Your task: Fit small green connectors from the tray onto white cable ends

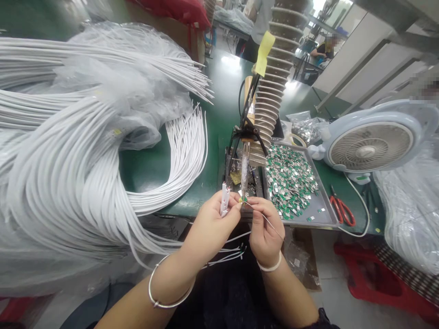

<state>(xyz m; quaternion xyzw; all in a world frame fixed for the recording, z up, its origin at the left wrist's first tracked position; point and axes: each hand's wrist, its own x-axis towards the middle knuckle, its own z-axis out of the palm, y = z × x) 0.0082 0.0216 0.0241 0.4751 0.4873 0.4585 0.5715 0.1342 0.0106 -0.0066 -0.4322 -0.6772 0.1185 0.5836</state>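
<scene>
My left hand (pixel 212 224) is shut on a white plastic connector strip (pixel 224 198) with thin white wires (pixel 226 256) trailing down from it. My right hand (pixel 264 226) pinches a thin metal rod (pixel 269 224), whose tip meets a tiny green piece (pixel 243 199) right beside the strip. Both hands are close together over the table's front edge. Just behind them stands a clear tube (pixel 244 173) on a black stand (pixel 247 132). A metal tray (pixel 325 214) of small green and silver components lies to the right.
A huge bundle of white cables (pixel 103 137) in clear plastic fills the left of the green table (pixel 219 91). A ribbed white column (pixel 274 77), a fan (pixel 368 148) and red-handled scissors (pixel 342 211) stand right. A person (pixel 262 23) stands beyond the table.
</scene>
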